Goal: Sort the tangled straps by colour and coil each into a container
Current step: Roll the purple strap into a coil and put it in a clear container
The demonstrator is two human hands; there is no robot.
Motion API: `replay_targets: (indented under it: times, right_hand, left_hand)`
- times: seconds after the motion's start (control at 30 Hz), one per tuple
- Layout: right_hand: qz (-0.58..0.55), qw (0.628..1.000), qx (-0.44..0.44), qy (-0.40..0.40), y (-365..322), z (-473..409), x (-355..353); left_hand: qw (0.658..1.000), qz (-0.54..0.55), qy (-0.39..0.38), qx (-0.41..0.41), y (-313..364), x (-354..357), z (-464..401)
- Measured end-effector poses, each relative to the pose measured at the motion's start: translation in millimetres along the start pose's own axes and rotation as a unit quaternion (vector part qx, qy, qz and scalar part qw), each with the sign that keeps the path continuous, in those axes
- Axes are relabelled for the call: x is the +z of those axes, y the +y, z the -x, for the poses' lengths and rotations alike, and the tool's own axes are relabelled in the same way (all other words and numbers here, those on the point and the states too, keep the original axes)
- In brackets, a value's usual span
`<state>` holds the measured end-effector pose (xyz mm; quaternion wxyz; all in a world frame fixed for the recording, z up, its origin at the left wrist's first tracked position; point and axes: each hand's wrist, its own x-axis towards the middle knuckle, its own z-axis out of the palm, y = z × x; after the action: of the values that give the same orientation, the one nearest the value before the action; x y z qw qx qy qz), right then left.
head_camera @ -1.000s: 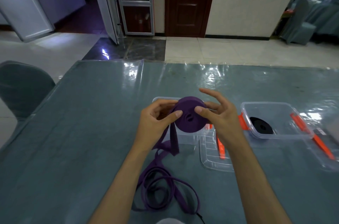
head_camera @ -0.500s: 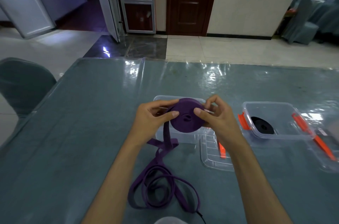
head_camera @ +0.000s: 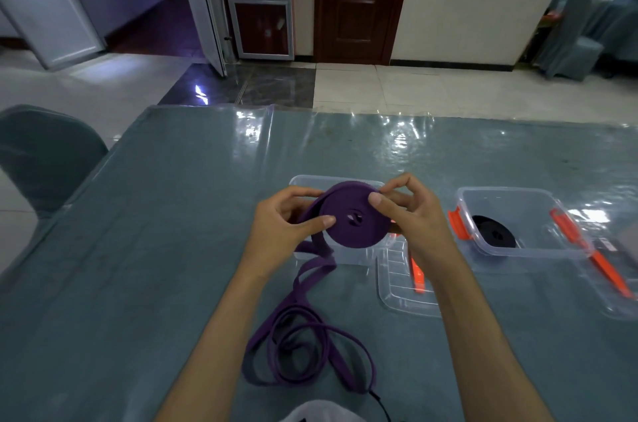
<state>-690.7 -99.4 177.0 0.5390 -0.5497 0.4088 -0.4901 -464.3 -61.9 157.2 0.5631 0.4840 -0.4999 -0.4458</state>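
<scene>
1. We are holding the purple coil (head_camera: 348, 214) between both hands, lifted just above the near clear container (head_camera: 300, 181) at the middle of the table (head_camera: 172, 214).
2. Our left hand (head_camera: 283, 228) is clamped on the coil's left side, thumb pressing its face, while our right hand (head_camera: 407, 214) is pinching the upper right rim with thumb and fingertips.
3. We are judging the black strap (head_camera: 493, 235) finished: it is lying coiled inside the right container (head_camera: 552, 249), which is standing open.
4. We are only part way through the purple one. A loose tail (head_camera: 303, 335) is hanging from the coil and lying in several loops on the table near us.
5. We are still needing to wind that tail on, then lower the coil into the near container.
6. A clear lid (head_camera: 397, 287) with an orange clip is lying flat beside that container, so closing is probably remaining too.
</scene>
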Motion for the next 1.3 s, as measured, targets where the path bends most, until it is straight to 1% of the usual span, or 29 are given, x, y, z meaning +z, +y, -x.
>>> replay_targets:
  times: [0.07,0.2,0.23,0.37,0.43,0.5,0.53,0.6,0.67,0.8,0.87,0.97,1.1,1.2,1.3]
  right_hand:
    - [-0.002,1.0,-0.002,-0.01,0.5,0.9,-1.9]
    - [0.01,0.997,0.021,-0.075,2.0,2.1,-5.3]
    - [0.014,0.996,0.018,-0.081,3.1,2.8,-4.6]
    - [0.031,0.998,-0.037,-0.043,5.0,6.9,-0.4]
    - [0.014,0.998,-0.049,-0.023,2.9,6.8,-1.1]
    - [-0.011,0.999,-0.045,0.004,-0.5,5.8,-3.1]
    - [-0.02,0.999,-0.044,0.016,-1.3,5.1,-4.1]
    - [-0.036,0.998,-0.039,0.036,-0.9,3.9,-5.0]
    - [-0.051,0.996,-0.029,0.065,0.5,3.1,-3.6]
    - [-0.071,0.99,-0.024,0.121,5.9,2.3,-0.8]
    - [-0.08,0.987,-0.022,0.135,7.8,2.1,-1.1]
    - [-0.086,0.986,-0.018,0.14,9.7,1.2,-2.1]
    - [-0.084,0.986,-0.021,0.14,10.5,1.7,-6.0]
    - [-0.032,0.991,-0.046,0.118,9.5,3.9,-8.4]
    - [0.015,0.994,-0.073,0.078,7.8,7.3,-6.8]
  left_hand:
    - [1.0,-0.003,-0.018,-0.001,0.3,0.7,1.3]
    - [0.999,0.0,-0.032,0.003,-0.4,0.6,1.0]
    - [0.999,-0.003,-0.04,0.006,-1.8,1.2,1.3]
    - [0.998,-0.031,-0.06,0.001,-6.9,0.8,1.8]
    - [0.993,-0.085,-0.076,-0.03,-10.7,-6.8,1.9]
    - [0.984,-0.152,-0.073,-0.059,-18.2,-17.1,3.0]
    - [0.981,-0.165,-0.067,-0.074,-22.5,-22.0,4.2]
    - [0.983,-0.133,-0.082,-0.1,-31.7,-29.7,8.1]
    - [0.981,-0.071,-0.127,-0.128,-45.8,-36.6,13.5]
    - [0.973,0.046,-0.174,-0.146,-73.7,-46.6,22.7]
    - [0.977,0.051,-0.152,-0.143,-82.8,-44.9,24.3]
    - [0.988,0.01,-0.071,-0.135,-92.1,-42.7,21.6]
    - [0.991,-0.027,0.035,-0.124,-96.8,-39.7,16.0]
    - [0.982,-0.081,0.134,-0.109,-96.0,-33.4,12.1]
    - [0.966,-0.182,0.169,-0.067,-92.7,-31.7,13.3]
